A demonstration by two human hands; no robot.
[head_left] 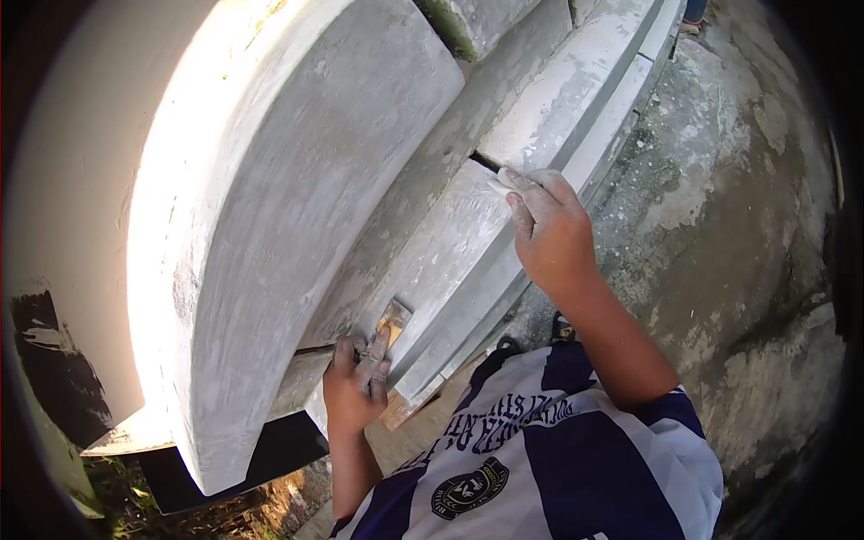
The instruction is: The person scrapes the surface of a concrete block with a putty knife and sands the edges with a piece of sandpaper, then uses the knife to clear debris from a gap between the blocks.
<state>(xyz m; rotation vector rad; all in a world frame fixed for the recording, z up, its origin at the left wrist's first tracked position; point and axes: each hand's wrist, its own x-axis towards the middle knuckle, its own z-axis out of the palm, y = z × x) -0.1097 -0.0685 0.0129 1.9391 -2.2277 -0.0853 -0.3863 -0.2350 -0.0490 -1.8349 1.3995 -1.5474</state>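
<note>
My left hand (358, 382) is closed around a small flat scraper (394, 320) with a yellowish middle and a grey edge. The scraper lies against the long pale grey ledge (450, 236) of a moulded concrete piece. Farther up that ledge, my right hand (547, 220) pinches a thin white piece (500, 187), whose exact kind I cannot make out. Its fingertips are beside a dark gap (484, 163) across the ledge. Whitish dust coats the fingers of both hands.
A large curved grey concrete face (315, 171) rises to the left, beside a sunlit cream wall (81, 180). Rough stained ground (711, 261) runs along the right. Another person's foot (691, 27) shows at the top right. A dark panel (234, 463) sits below the moulding.
</note>
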